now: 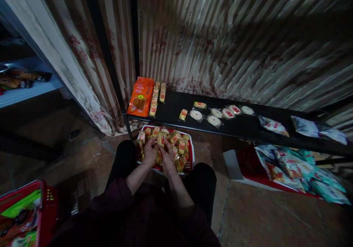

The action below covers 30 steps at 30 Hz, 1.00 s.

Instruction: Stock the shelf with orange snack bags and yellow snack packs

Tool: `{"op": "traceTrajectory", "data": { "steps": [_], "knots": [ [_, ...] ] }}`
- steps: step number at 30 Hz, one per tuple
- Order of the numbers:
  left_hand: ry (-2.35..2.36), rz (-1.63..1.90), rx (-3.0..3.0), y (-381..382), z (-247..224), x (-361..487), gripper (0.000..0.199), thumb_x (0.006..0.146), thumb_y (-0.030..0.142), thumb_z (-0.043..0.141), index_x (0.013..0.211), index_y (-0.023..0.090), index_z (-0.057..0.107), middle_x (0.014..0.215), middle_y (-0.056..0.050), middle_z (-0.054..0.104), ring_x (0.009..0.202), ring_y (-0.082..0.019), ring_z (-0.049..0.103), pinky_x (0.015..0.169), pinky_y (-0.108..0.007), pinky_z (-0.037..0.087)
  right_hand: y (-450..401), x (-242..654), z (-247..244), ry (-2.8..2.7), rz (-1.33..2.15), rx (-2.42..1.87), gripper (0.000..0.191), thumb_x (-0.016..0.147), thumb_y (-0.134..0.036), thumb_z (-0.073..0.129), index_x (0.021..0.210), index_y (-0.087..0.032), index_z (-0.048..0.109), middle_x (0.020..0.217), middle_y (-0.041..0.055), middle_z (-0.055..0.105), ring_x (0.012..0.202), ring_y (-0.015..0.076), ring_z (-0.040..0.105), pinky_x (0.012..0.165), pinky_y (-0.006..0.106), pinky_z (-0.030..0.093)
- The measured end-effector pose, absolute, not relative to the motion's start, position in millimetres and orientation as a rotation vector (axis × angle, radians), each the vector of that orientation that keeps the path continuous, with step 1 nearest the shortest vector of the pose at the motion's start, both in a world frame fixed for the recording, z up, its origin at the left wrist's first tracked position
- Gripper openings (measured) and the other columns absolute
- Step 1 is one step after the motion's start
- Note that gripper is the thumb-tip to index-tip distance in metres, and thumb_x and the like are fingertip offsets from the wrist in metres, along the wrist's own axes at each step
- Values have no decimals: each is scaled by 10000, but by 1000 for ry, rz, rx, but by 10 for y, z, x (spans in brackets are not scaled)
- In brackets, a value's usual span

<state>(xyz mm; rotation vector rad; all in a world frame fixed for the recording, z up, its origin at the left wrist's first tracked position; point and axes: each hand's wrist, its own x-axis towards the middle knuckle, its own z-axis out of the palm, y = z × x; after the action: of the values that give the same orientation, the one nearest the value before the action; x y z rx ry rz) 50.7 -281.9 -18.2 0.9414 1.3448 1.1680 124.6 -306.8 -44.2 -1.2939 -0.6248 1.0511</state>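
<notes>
Both hands are over a red and white box [192, 158] full of small yellow wrapped snack cakes [182, 146], which stands on the floor between my knees. Between my fingertips I hold a wrapped snack cake [160, 139] with a red label. My left hand [150, 152] closes on its left side. On its right side, my right hand [167, 155] grips it too. On the black shelf [176, 99] beyond the box, similar cakes [154, 103] stand in two short rows beside an orange snack packet [141, 96].
Round wrapped pastries [214, 120] and two loose cakes lie along the shelf, with snack bags [273, 126] farther right. An open carton [242, 166] of bags sits on the floor below. A red basket [48, 206] holds packets at lower left. Striped curtains [220, 37] hang behind.
</notes>
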Motion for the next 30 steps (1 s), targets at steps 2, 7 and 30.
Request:
{"op": "traceTrajectory", "data": {
  "steps": [2, 7, 30],
  "knots": [
    [1353, 1157, 928, -2815, -163, 489, 347, 723, 7, 510, 993, 166, 660, 1048, -76, 688, 985, -166, 631, 971, -341, 444, -3068, 1246, -453, -666, 1039, -1323, 519, 690, -336, 670, 1196, -245, 594, 1257, 48, 622, 1187, 224, 556, 1047, 406, 410],
    [1354, 1130, 889, -2817, -123, 485, 313, 738, 58, 556, 1011, 164, 666, 1064, -84, 689, 1019, -180, 625, 961, -328, 444, -3069, 1253, -478, -780, 995, -1397, 588, 697, -301, 654, 1272, -246, 543, 1342, 41, 559, 1261, 227, 487, 1094, 415, 351],
    [1404, 1147, 923, -2813, -138, 476, 378, 736, 18, 523, 1080, 137, 628, 1011, -89, 686, 923, -162, 634, 873, -299, 478, -3096, 1240, -556, -734, 1017, -1313, 498, 700, -267, 605, 1196, -229, 597, 1330, 51, 567, 1259, 221, 485, 1104, 420, 330]
  ]
}}
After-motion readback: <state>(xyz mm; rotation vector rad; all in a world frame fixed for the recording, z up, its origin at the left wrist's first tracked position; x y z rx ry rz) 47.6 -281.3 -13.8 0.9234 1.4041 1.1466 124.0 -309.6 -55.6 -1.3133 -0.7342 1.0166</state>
